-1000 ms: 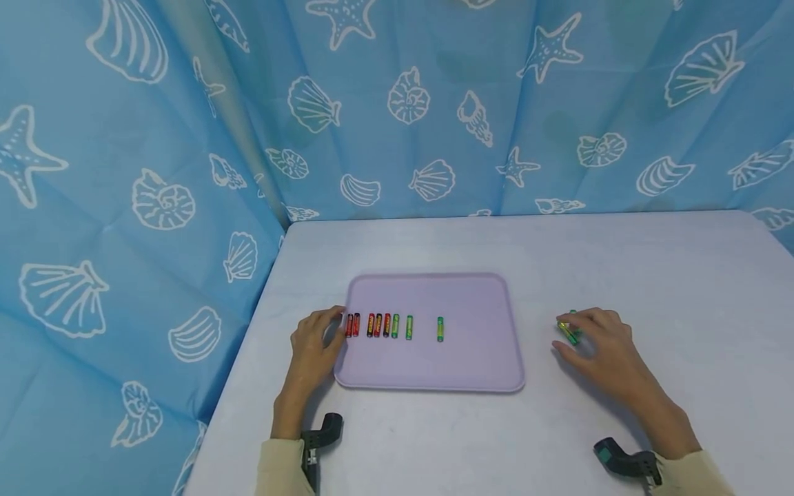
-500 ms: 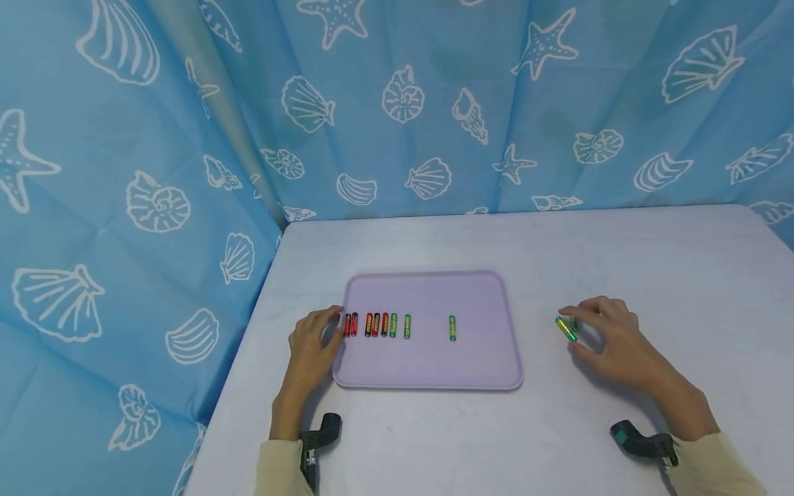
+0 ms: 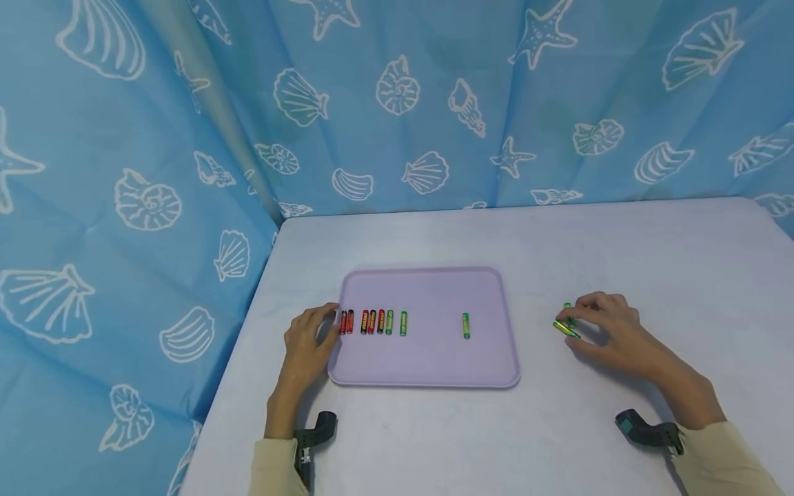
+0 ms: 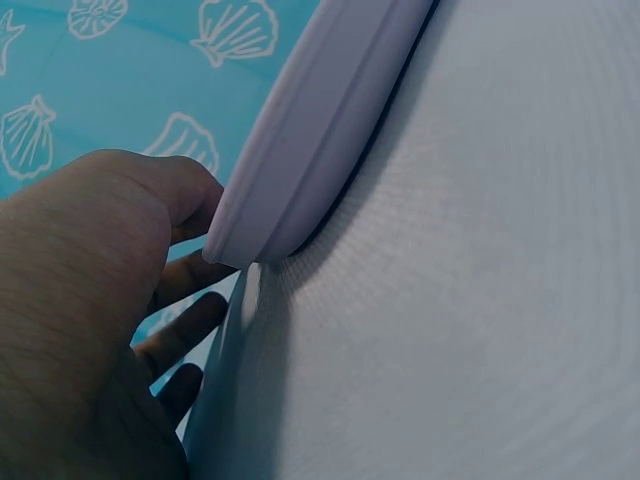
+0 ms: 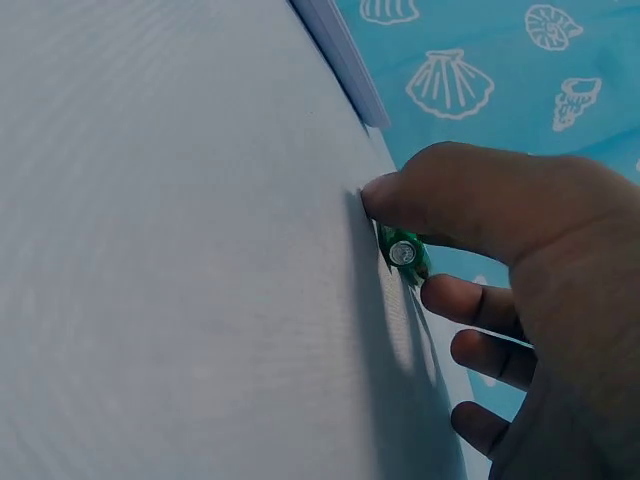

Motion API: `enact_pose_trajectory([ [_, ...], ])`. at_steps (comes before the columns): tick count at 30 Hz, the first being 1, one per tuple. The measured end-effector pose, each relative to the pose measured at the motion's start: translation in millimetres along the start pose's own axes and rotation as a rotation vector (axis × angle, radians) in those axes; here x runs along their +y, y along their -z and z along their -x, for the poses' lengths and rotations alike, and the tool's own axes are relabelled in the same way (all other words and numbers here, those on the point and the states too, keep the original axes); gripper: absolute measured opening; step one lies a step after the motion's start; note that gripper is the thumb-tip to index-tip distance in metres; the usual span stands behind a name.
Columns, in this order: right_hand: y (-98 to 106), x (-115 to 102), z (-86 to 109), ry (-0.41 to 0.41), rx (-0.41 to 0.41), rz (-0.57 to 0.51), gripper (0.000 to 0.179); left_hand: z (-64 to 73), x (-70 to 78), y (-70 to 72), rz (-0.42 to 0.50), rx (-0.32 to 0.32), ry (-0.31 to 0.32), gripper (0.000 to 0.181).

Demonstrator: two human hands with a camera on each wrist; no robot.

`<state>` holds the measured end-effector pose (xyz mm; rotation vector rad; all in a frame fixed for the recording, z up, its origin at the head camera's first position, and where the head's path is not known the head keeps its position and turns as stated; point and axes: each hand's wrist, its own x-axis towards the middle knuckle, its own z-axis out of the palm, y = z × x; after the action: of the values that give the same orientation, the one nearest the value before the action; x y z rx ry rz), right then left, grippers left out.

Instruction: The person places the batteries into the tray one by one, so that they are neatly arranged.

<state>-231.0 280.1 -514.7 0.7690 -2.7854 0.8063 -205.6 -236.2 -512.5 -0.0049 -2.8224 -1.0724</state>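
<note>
A lilac tray (image 3: pixel 428 368) lies on the table, with my left hand (image 3: pixel 307 342) at its left edge. In the left wrist view the thumb hooks over the tray wall (image 4: pixel 290 150), and a fingertip meets its outer side. Inside the tray stands a row of red-and-black batteries (image 3: pixel 372 322), then two green batteries (image 3: pixel 403 324). A lone green battery (image 3: pixel 466 326) lies farther right. Right of the tray, my right hand (image 3: pixel 611 331) pinches a green battery (image 3: pixel 566 328) between thumb and index finger, low over the table. Another green battery (image 3: pixel 568 308) is partly hidden behind that hand.
A white cloth covers the table (image 3: pixel 446 441). Behind it and to the left hangs a blue curtain (image 3: pixel 360 110) with shell and starfish prints. Black wrist mounts (image 3: pixel 648 430) sit at both sleeve cuffs.
The lone green battery has rolled right across the tray. The battery at my right fingertips has turned to a flatter angle, and that hand has shifted slightly. My left hand stays at the tray.
</note>
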Motion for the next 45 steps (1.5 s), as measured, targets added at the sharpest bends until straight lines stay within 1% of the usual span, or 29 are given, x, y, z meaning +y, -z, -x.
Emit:
enact_pose_trajectory([
  [2, -0.1, -0.6, -1.4, 0.0, 0.002, -0.002, 0.042, 1.0, -0.4, -0.2, 0.002, 0.007, 0.001, 0.042],
  [4, -1.4, -0.8, -2.4, 0.005, 0.021, -0.006, 0.039, 1.9, -0.7, -0.3, 0.004, 0.017, -0.002, 0.041],
  [8, -7.1, -1.1, -5.2, 0.031, 0.113, -0.024, 0.029, 2.8, -1.2, -0.6, 0.001, 0.026, -0.004, 0.042],
  [10, -10.9, -1.7, -7.3, 0.034, 0.152, -0.025, 0.031, 2.7, -1.7, -0.4, -0.001, 0.025, -0.002, 0.042],
  [12, -13.4, -3.9, -9.3, 0.034, 0.173, -0.027, 0.032, 2.8, -2.1, 0.0, -0.004, 0.022, 0.004, 0.042],
  [14, -13.3, -6.2, -10.2, 0.007, 0.174, -0.037, 0.031, 2.8, -1.9, 0.9, 0.0, 0.018, 0.008, 0.042],
  [17, -10.3, -7.8, -8.9, -0.027, 0.159, -0.048, 0.023, 2.7, -1.4, 1.7, -0.001, 0.015, 0.011, 0.042],
  [18, -8.9, -7.8, -7.9, -0.031, 0.149, -0.053, 0.025, 2.5, -1.1, 2.0, -0.002, 0.015, 0.01, 0.042],
  [21, -5.9, -5.8, -5.0, -0.007, 0.105, -0.039, 0.046, 1.8, -0.6, 2.1, -0.011, 0.011, 0.015, 0.042],
  [22, -5.5, -5.0, -4.4, 0.007, 0.091, -0.039, 0.051, 1.6, -0.2, 2.2, -0.014, 0.01, 0.017, 0.042],
  [25, -5.0, -3.1, -3.7, 0.039, 0.067, -0.035, 0.053, 1.0, 0.8, 2.3, -0.018, 0.003, 0.02, 0.043],
  [29, -7.0, -2.2, -3.8, 0.049, 0.076, -0.041, 0.05, 0.3, 1.1, 2.0, -0.021, 0.0, 0.019, 0.043],
  [33, -10.9, -2.8, -3.1, 0.044, 0.117, -0.051, 0.049, -0.3, 0.3, 0.8, -0.019, 0.003, 0.014, 0.043],
  [38, -13.3, -13.2, -6.1, 0.044, 0.159, -0.116, 0.049, 0.0, 0.6, -0.4, -0.013, 0.008, 0.011, 0.043],
  [41, -13.0, -23.8, -9.3, 0.039, 0.156, -0.153, 0.049, 0.0, 0.8, -1.0, -0.01, 0.001, 0.016, 0.043],
  [45, -15.3, -34.5, -12.2, 0.031, 0.127, -0.158, 0.048, 0.4, 1.8, -1.7, -0.005, -0.005, 0.016, 0.043],
])
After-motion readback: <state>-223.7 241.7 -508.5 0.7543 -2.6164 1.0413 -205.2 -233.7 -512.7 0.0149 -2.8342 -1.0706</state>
